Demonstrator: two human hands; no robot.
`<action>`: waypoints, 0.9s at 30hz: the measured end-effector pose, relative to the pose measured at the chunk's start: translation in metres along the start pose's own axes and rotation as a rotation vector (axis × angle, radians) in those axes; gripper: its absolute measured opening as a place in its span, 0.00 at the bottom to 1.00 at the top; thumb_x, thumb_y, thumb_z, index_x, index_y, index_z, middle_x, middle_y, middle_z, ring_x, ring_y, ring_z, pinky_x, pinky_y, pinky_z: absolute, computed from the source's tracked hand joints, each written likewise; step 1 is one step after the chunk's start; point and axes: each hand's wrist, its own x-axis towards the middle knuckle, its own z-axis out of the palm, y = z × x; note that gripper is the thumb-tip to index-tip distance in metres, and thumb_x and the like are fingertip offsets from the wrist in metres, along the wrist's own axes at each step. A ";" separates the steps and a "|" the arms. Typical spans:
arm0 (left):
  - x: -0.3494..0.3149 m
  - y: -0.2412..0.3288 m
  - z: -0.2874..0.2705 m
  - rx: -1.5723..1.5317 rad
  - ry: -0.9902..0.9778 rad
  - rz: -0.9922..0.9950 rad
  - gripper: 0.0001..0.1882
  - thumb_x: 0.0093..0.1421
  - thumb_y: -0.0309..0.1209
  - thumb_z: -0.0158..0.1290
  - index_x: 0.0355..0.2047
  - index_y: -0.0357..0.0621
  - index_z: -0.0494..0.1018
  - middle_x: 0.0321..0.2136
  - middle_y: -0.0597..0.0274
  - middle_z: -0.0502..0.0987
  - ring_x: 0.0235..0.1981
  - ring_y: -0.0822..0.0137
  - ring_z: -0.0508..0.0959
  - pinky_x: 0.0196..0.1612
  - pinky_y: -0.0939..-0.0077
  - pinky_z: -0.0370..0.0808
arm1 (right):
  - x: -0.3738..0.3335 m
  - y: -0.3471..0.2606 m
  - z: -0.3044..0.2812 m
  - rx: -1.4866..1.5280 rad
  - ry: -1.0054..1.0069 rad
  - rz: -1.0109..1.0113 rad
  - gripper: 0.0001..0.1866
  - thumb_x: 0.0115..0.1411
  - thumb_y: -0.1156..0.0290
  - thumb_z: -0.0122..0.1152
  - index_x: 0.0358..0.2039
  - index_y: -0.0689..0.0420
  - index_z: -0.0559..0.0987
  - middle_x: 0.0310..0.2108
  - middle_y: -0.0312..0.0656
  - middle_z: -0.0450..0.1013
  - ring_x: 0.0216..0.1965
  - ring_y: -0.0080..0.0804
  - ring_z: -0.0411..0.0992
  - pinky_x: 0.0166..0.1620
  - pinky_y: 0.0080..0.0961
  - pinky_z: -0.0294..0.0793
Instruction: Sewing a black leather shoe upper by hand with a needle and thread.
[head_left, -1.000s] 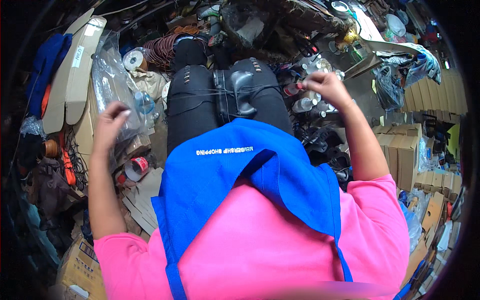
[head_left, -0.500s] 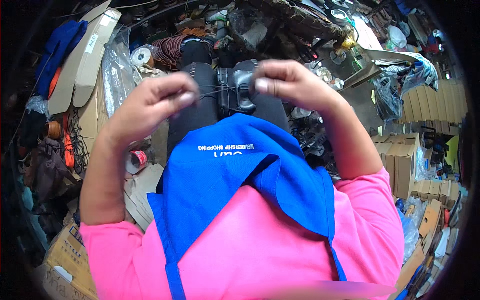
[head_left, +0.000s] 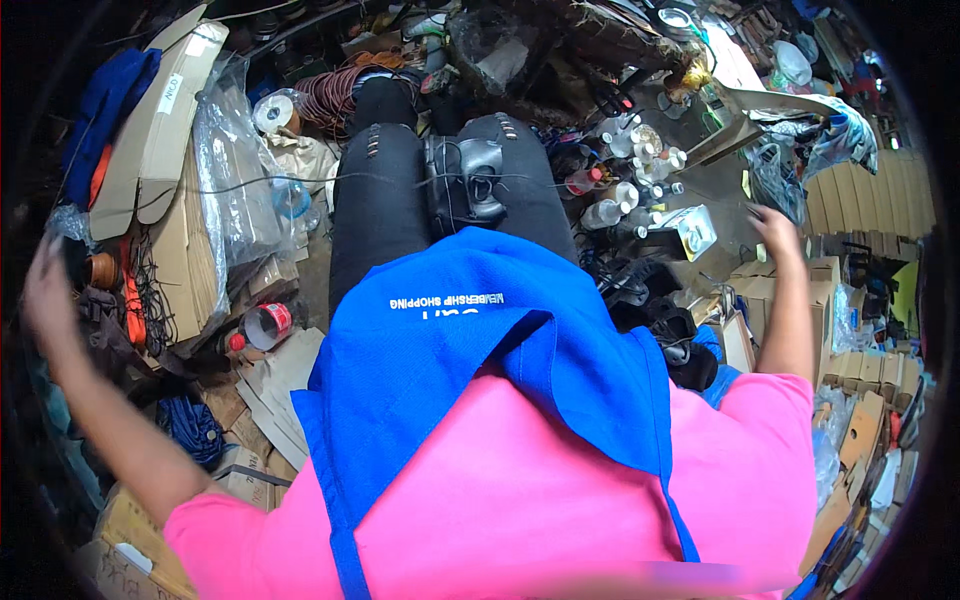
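Observation:
A black, glossy shoe [head_left: 470, 185] is wedged between my knees, its dark opening facing up. From it a thin dark thread [head_left: 260, 185] stretches out to both sides, nearly straight. My left hand [head_left: 45, 290] is far out at the left edge, blurred; the thread runs toward its closed fingers. Out to the right, my right hand [head_left: 778, 235] has its fingers drawn together at the thread's other side, where the thread is too fine to follow all the way. Both arms are spread wide. A blue apron [head_left: 440, 350] covers my lap behind the shoe.
Several plastic bottles [head_left: 610, 210] stand right of my knees. At left are cardboard sheets [head_left: 165, 130], clear plastic wrap [head_left: 235, 170], a white spool [head_left: 275, 112] and a lying bottle [head_left: 265, 325]. Cardboard boxes [head_left: 800, 290] sit near my right arm.
Both hands have swung from close beside the shoe far outward, left and right, drawing the thread out long. The shoe remains between my knees.

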 end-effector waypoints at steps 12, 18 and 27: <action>-0.127 0.322 0.129 -0.866 -0.882 0.212 0.17 0.57 0.40 0.57 0.24 0.37 0.74 0.18 0.58 0.73 0.22 0.69 0.70 0.29 0.70 0.69 | -0.087 -0.335 0.035 0.991 -0.411 -0.742 0.12 0.62 0.63 0.58 0.28 0.58 0.73 0.25 0.27 0.64 0.31 0.16 0.62 0.36 0.18 0.64; -0.095 0.229 0.154 -0.831 -0.721 -0.095 0.24 0.53 0.42 0.62 0.14 0.42 0.63 0.13 0.73 0.59 0.18 0.78 0.57 0.22 0.76 0.56 | -0.056 -0.255 0.025 0.963 -0.159 -0.387 0.22 0.53 0.59 0.70 0.16 0.53 0.66 0.16 0.27 0.65 0.20 0.14 0.60 0.23 0.18 0.58; -0.107 0.146 0.184 -0.877 -0.597 -0.226 0.25 0.55 0.37 0.61 0.12 0.48 0.57 0.15 0.78 0.54 0.19 0.81 0.53 0.21 0.79 0.50 | -0.043 -0.231 0.050 0.922 -0.087 -0.421 0.23 0.55 0.66 0.68 0.14 0.52 0.62 0.16 0.23 0.55 0.21 0.14 0.51 0.23 0.19 0.52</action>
